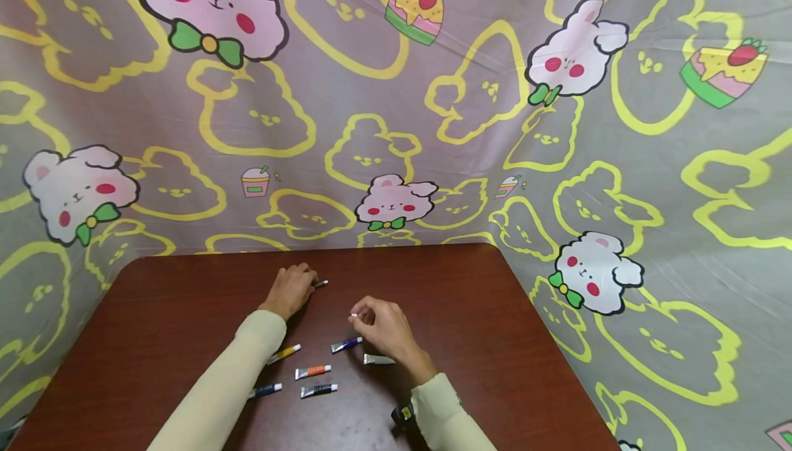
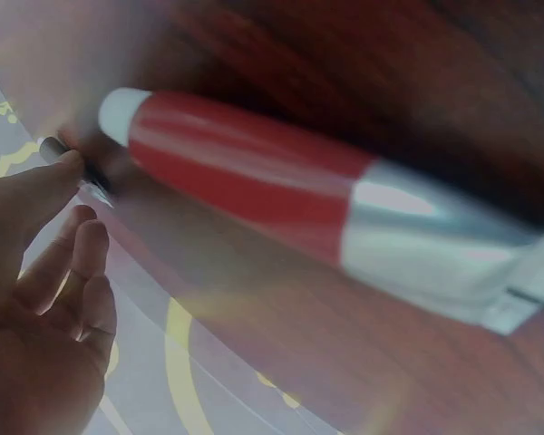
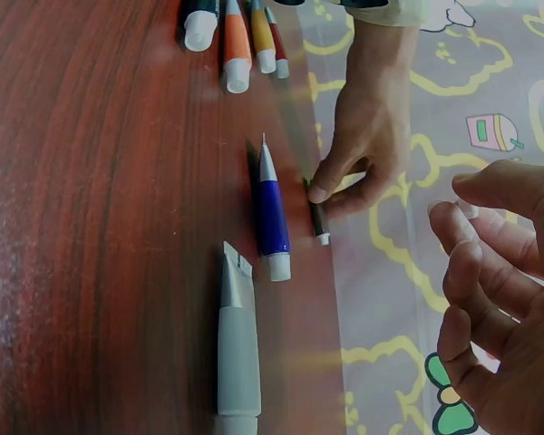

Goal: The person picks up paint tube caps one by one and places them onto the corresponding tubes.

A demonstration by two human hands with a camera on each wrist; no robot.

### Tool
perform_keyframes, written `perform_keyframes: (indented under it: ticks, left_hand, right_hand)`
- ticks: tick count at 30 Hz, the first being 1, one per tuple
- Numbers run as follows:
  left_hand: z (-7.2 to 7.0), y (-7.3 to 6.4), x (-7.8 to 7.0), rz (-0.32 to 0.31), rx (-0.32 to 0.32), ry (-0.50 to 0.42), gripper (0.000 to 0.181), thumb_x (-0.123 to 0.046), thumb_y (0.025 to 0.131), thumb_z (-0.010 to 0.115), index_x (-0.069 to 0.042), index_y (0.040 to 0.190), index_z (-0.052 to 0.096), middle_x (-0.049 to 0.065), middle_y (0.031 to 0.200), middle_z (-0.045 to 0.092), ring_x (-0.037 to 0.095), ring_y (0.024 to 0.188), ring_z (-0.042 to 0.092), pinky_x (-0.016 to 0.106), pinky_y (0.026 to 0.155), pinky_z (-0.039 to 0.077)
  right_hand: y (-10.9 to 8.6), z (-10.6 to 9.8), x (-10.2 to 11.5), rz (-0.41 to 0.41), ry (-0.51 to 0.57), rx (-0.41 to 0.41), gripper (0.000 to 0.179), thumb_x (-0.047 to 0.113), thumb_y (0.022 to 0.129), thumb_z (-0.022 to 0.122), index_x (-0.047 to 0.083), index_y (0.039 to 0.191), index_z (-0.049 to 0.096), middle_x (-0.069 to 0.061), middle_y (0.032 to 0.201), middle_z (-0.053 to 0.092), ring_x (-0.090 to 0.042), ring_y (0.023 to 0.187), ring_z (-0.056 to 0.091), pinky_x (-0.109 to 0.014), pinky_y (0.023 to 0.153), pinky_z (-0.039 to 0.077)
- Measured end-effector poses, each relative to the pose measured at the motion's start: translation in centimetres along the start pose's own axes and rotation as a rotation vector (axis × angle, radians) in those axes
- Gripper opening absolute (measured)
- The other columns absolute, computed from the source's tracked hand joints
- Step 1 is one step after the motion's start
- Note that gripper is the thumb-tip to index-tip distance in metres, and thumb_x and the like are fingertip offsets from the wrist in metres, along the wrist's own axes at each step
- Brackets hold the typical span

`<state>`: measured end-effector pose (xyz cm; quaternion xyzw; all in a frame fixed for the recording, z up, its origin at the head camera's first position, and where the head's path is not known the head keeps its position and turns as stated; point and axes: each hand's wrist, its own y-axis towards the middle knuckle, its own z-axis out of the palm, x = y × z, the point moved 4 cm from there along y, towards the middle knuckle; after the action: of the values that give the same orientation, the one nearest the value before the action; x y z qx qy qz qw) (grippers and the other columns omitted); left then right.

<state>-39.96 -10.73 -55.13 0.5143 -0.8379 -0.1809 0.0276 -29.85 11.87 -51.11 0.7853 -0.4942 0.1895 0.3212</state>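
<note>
At the far part of the table, my left hand (image 1: pixel 292 291) pinches a small dark brown paint tube (image 1: pixel 320 283) with a white cap, its thumb lying on the tube. My right hand (image 1: pixel 382 326) is raised nearer the middle, holding a small white piece (image 1: pixel 355 315) between thumb and fingertips; its kind is too small to tell. Below the right hand lie a blue paint tube (image 1: pixel 346 345) and a pale grey one (image 3: pixel 239 353). A red paint tube (image 2: pixel 245 168) shows large in the left wrist view; in the head view the left arm hides it.
More paint tubes lie toward the near side: yellow (image 1: pixel 286 353), orange (image 1: pixel 313 372), black (image 1: pixel 319 390) and dark blue (image 1: pixel 267 390), partly behind the left sleeve. The brown table (image 1: pixel 482 341) meets a patterned cloth (image 1: pixel 433 128) at its back and sides.
</note>
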Motion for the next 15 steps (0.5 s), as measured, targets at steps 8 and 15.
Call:
perform_keyframes:
  ticks: [8,15]
  left_hand:
    - [0.1,-0.19,0.36,0.021,-0.044,0.028,0.012,-0.013,0.094,0.083,-0.009,0.102,0.075,0.01,0.098,0.072,0.035,0.093,0.068,0.049,0.079,0.045]
    - [-0.37,-0.52,0.01,0.05,-0.036,0.038,0.013,-0.014,0.094,0.085,-0.011,0.103,0.076,0.008,0.099,0.075,0.034,0.096,0.068,0.049,0.081,0.045]
  right_hand:
    - [0.14,0.0,-0.01,-0.016,0.008,-0.012,0.007,0.022,0.096,0.083,0.017,0.099,0.079,0.007,0.084,0.075,0.002,0.072,0.06,-0.018,0.067,0.05]
    - [0.37,-0.12,-0.01,-0.033,0.008,-0.017,0.008,0.022,0.097,0.082,0.016,0.1,0.078,0.007,0.085,0.076,0.001,0.073,0.061,-0.018,0.068,0.051]
